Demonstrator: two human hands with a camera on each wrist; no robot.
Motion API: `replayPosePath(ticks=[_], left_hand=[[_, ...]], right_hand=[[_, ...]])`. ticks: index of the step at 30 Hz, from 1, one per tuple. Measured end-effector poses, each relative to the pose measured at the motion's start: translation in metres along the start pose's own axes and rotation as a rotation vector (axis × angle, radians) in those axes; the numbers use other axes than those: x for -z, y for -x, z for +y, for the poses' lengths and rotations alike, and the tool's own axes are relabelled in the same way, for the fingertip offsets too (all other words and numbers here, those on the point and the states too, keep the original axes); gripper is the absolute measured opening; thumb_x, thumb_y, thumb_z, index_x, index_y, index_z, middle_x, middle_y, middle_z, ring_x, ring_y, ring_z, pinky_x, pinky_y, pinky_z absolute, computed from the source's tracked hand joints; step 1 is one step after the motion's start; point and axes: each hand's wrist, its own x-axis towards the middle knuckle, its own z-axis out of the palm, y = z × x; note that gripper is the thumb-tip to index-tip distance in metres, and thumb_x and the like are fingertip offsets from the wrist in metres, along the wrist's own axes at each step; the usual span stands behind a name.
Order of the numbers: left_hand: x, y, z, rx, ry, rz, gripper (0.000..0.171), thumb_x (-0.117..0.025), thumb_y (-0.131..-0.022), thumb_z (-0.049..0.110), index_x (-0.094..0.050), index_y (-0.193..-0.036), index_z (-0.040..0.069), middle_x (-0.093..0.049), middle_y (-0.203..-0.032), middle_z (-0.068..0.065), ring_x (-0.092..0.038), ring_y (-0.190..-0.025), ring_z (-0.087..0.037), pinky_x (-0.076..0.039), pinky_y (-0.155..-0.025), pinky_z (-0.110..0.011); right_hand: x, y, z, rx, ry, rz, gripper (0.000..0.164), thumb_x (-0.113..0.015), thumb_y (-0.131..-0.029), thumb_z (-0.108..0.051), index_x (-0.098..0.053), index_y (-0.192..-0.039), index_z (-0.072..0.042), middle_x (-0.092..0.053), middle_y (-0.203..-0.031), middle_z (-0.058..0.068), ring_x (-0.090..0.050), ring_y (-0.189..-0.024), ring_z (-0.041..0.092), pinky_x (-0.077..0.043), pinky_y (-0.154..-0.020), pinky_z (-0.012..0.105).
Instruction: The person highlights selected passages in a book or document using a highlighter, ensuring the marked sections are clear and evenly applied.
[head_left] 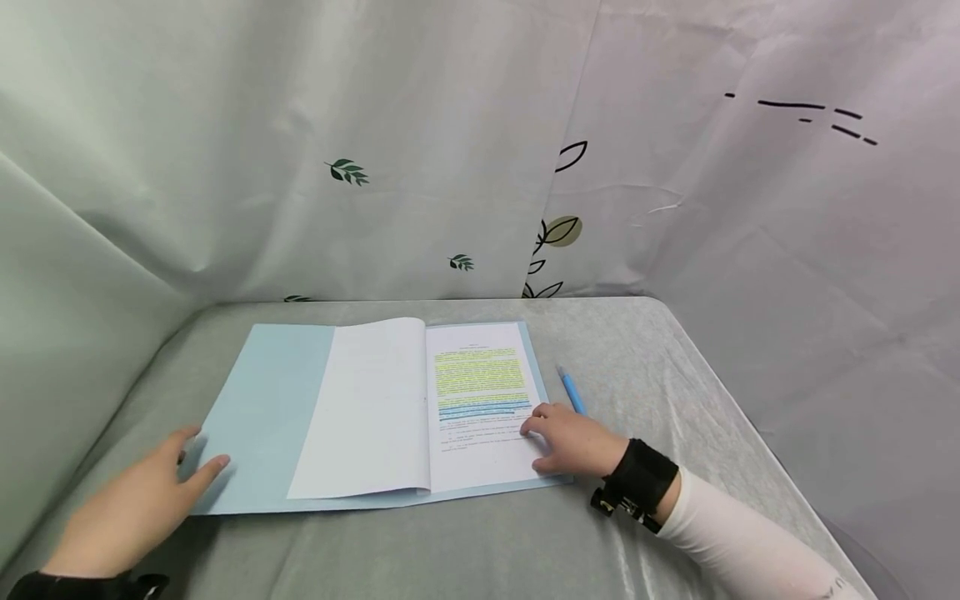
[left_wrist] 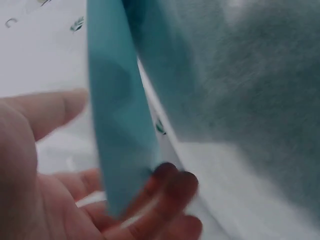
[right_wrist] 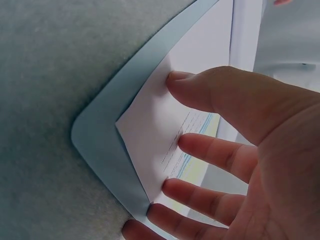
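A light blue folder (head_left: 272,400) lies spread open on the table. Its left side carries a blank white sheet (head_left: 367,417) turned over; on the right is a printed page (head_left: 480,463) with yellow and blue highlighted lines. My left hand (head_left: 138,492) is at the folder's lower left edge. In the left wrist view the blue cover (left_wrist: 117,110) runs between the spread thumb and the fingers, whose tips reach past its edge. With fingers spread, my right hand (head_left: 573,440) rests on the printed page near its lower right edge; the right wrist view shows its thumb (right_wrist: 200,90) over the paper.
A blue pen (head_left: 572,390) lies just right of the folder, its lower end behind my right hand. Grey cloth covers the table (head_left: 360,554). White curtains (head_left: 420,125) with leaf prints hang behind the table and along its sides.
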Motion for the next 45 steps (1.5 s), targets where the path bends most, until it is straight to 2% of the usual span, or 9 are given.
replayPosePath(ticks=[7,14,16,19,23,25,29,38,45], left_hand=[[0.018,0.015,0.002,-0.069,0.049,0.102,0.097,-0.035,-0.094,0.069,-0.004,-0.154,0.000,-0.040,-0.137,-0.037,-0.056,-0.100,-0.045,-0.045,-0.061,-0.047],[0.022,0.029,0.008,-0.200,0.260,0.224,0.076,-0.045,-0.102,0.043,0.005,-0.156,0.024,-0.029,-0.147,-0.031,-0.047,-0.118,-0.039,-0.045,-0.074,-0.048],[0.019,0.027,0.014,-0.278,0.398,0.261,0.071,-0.043,-0.105,0.032,0.007,-0.155,0.028,-0.021,-0.153,-0.026,-0.041,-0.126,-0.022,-0.049,-0.077,-0.034],[0.014,0.019,0.029,-0.481,0.811,0.215,0.060,-0.030,-0.108,0.024,0.006,-0.156,0.026,-0.013,-0.155,-0.015,-0.032,-0.129,-0.006,-0.047,-0.079,-0.015],[0.008,0.009,0.054,-0.794,1.255,0.015,0.054,-0.008,-0.108,0.036,0.000,-0.156,0.013,-0.010,-0.155,-0.013,-0.028,-0.134,-0.020,-0.045,-0.092,-0.025],[0.005,0.004,0.067,-0.884,1.322,-0.047,0.059,-0.001,-0.106,0.041,-0.001,-0.156,0.009,-0.010,-0.155,-0.015,-0.027,-0.134,-0.026,-0.045,-0.094,-0.030],[-0.001,0.000,0.091,-0.926,1.351,-0.060,0.053,-0.005,-0.108,0.031,-0.008,-0.154,0.006,-0.012,-0.154,-0.017,-0.021,-0.135,-0.027,-0.044,-0.095,-0.031],[-0.016,-0.013,0.141,-0.683,1.022,-0.062,0.048,-0.039,-0.105,0.014,-0.022,-0.150,0.010,-0.022,-0.149,-0.014,-0.030,-0.131,-0.029,-0.046,-0.095,-0.039],[-0.033,-0.030,0.162,-0.801,0.761,-0.080,0.054,-0.057,-0.098,0.010,-0.034,-0.146,0.015,-0.026,-0.148,-0.004,-0.033,-0.130,-0.022,-0.045,-0.096,-0.043]], right_hand=[[0.000,0.000,0.000,0.002,-0.005,0.004,0.042,-0.080,-0.076,-0.029,-0.068,-0.113,-0.013,-0.061,-0.112,0.004,-0.051,-0.102,0.018,-0.047,-0.086,0.038],[-0.001,0.001,0.000,0.005,-0.002,-0.001,0.041,-0.079,-0.077,-0.028,-0.069,-0.113,-0.012,-0.060,-0.111,0.004,-0.051,-0.099,0.018,-0.047,-0.085,0.037],[0.000,0.001,0.000,0.002,0.001,-0.002,0.042,-0.079,-0.077,-0.028,-0.069,-0.114,-0.012,-0.060,-0.111,0.004,-0.051,-0.098,0.017,-0.047,-0.084,0.037],[0.000,0.000,0.001,-0.003,0.005,-0.002,0.042,-0.080,-0.077,-0.029,-0.070,-0.114,-0.012,-0.060,-0.111,0.004,-0.051,-0.098,0.017,-0.047,-0.084,0.037],[0.000,-0.001,0.001,-0.007,0.002,0.000,0.042,-0.080,-0.076,-0.029,-0.070,-0.113,-0.012,-0.060,-0.112,0.005,-0.052,-0.099,0.018,-0.048,-0.084,0.038],[0.000,-0.001,0.001,-0.009,-0.006,0.000,0.042,-0.080,-0.075,-0.029,-0.070,-0.113,-0.013,-0.060,-0.113,0.004,-0.052,-0.101,0.018,-0.048,-0.084,0.038],[-0.001,-0.002,0.001,-0.012,-0.025,-0.005,0.042,-0.080,-0.075,-0.029,-0.070,-0.113,-0.014,-0.060,-0.115,0.004,-0.051,-0.103,0.018,-0.048,-0.085,0.038],[-0.001,-0.004,0.005,-0.089,-0.069,-0.014,0.040,-0.078,-0.078,-0.034,-0.069,-0.113,-0.017,-0.059,-0.115,0.002,-0.050,-0.103,0.014,-0.047,-0.085,0.037],[-0.001,-0.002,0.008,-0.075,-0.169,0.033,0.031,-0.069,-0.088,-0.035,-0.067,-0.111,-0.015,-0.060,-0.117,0.002,-0.052,-0.101,0.012,-0.049,-0.083,0.037]])
